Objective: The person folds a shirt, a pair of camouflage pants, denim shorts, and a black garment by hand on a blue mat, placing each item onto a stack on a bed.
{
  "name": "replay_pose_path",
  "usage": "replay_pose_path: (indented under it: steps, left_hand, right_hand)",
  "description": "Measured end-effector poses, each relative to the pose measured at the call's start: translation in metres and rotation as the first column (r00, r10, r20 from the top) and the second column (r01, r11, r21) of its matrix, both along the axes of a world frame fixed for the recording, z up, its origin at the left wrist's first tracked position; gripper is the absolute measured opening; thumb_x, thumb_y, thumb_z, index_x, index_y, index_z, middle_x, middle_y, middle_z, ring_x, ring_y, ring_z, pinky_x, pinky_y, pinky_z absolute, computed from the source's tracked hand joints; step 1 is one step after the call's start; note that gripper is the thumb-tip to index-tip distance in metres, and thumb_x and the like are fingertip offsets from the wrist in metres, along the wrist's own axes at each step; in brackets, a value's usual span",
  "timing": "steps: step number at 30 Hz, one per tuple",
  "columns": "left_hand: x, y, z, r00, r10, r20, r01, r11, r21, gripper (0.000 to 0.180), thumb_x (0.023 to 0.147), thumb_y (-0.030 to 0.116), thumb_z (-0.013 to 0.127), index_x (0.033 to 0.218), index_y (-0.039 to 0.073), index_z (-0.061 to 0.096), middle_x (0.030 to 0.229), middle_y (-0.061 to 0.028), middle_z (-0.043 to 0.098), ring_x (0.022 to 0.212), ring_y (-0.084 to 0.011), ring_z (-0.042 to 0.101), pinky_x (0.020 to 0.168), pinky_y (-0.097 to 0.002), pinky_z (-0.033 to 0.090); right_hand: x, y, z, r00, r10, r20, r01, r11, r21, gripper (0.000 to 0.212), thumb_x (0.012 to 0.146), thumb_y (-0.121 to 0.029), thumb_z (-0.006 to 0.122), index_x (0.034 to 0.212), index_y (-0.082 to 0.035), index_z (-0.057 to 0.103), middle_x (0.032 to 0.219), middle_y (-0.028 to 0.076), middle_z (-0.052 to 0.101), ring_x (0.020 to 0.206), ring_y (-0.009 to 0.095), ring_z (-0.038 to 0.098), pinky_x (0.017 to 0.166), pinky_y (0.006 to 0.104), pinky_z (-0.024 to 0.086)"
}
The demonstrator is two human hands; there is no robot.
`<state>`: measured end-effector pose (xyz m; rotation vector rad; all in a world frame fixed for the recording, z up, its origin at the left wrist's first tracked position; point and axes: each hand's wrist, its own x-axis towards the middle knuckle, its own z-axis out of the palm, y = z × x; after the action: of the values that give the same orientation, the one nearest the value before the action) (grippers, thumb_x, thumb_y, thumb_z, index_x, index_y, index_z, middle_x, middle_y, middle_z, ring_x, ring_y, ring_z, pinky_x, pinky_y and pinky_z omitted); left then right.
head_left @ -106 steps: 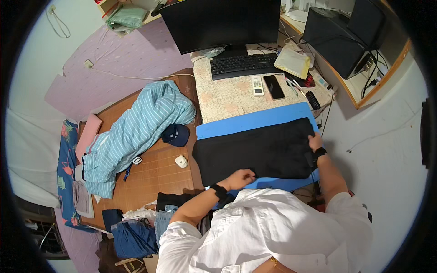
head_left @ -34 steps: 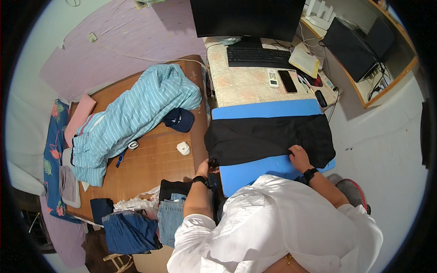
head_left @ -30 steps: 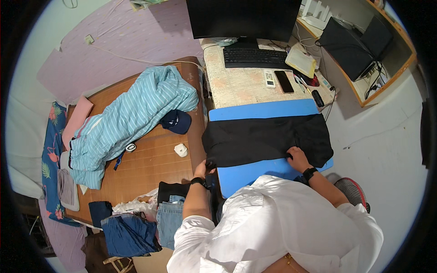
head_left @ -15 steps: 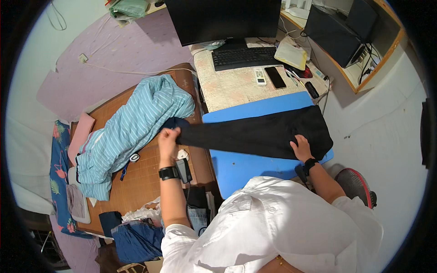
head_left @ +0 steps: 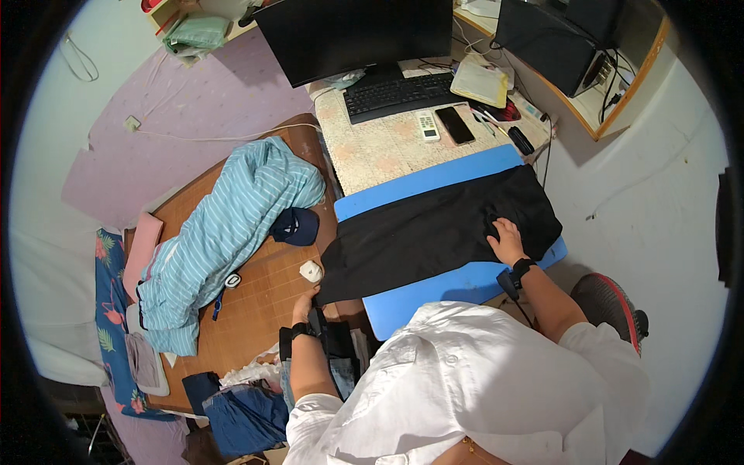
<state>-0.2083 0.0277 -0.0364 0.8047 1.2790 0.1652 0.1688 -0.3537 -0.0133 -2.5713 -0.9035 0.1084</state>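
Black trousers (head_left: 418, 232) lie lengthwise across a blue board (head_left: 457, 287), their narrower end hanging past its left edge over the bed. At that end's near corner, my left hand (head_left: 304, 304) is closed on the hem. Over the wider right part, my right hand (head_left: 508, 240) has its fingers curled on the cloth, which is bunched and creased at the fingertips. A dark navy cap (head_left: 296, 226) and a small white object (head_left: 311, 271) rest on the bed near my left hand.
A striped light-blue quilt (head_left: 232, 240) covers part of the brown bed mat (head_left: 256, 302). Folded jeans (head_left: 246, 415) sit at the bed's near edge. Beyond the board, the desk (head_left: 372, 155) carries a keyboard (head_left: 399, 97), remote (head_left: 427, 125), phone (head_left: 455, 125) and monitor (head_left: 356, 39).
My left hand has moved down toward me, and the trousers' left end has spread wider. The navy cap is now uncovered. My right hand stays on the cloth, and the view has shifted slightly.
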Motion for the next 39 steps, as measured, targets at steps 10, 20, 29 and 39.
replay_pose_path:
  steps: [10,20,29,39]
  left_hand:
    - [0.007,-0.018,0.046,0.947,0.132,0.293,-0.203,0.953,0.225,0.019,0.082,0.017,0.061,0.093,0.002,0.056,0.071,-0.0046,0.059,0.047,-0.0123,0.050,0.037,-0.0225,0.039]
    - [-0.014,-0.031,0.010,0.982,-0.092,-0.166,0.134,0.955,0.266,0.030,0.081,0.028,0.062,0.095,0.001,0.058,0.073,-0.0071,0.059,0.055,-0.0171,0.055,0.038,-0.0278,0.039]
    - [0.069,0.004,0.028,0.782,-0.314,-0.539,0.611,0.216,0.761,0.032,0.081,0.014,0.056,0.110,-0.001,0.054,0.109,-0.0202,0.056,0.102,-0.0355,0.052,0.086,-0.0389,0.042]
    - [0.132,0.023,0.001,0.597,-0.310,-0.740,0.712,-0.221,0.666,0.011,0.071,0.006,0.054,0.081,0.002,0.055,0.084,-0.0161,0.060,0.083,-0.0334,0.054,0.075,-0.0408,0.044]
  right_hand:
    - [0.016,-0.019,0.003,0.997,0.075,-0.001,-0.075,0.996,-0.048,0.037,0.078,-0.015,0.060,0.112,0.000,0.054,0.120,0.013,0.045,0.111,0.030,0.042,0.094,0.0406,0.037]
    - [0.012,0.050,0.020,0.988,0.100,0.114,-0.110,0.990,0.085,0.017,0.078,-0.012,0.058,0.091,-0.002,0.060,0.097,0.015,0.054,0.092,0.034,0.051,0.082,0.0414,0.043]
    - [0.024,0.134,0.034,0.934,0.290,0.207,-0.280,0.957,-0.079,0.019,0.078,-0.007,0.054,0.096,-0.002,0.059,0.099,0.013,0.052,0.098,0.030,0.047,0.084,0.0388,0.037]
    - [0.045,0.143,0.016,0.953,0.290,0.085,-0.245,0.907,-0.342,0.017,0.075,-0.007,0.054,0.089,-0.005,0.063,0.099,0.014,0.054,0.103,0.029,0.044,0.087,0.0392,0.033]
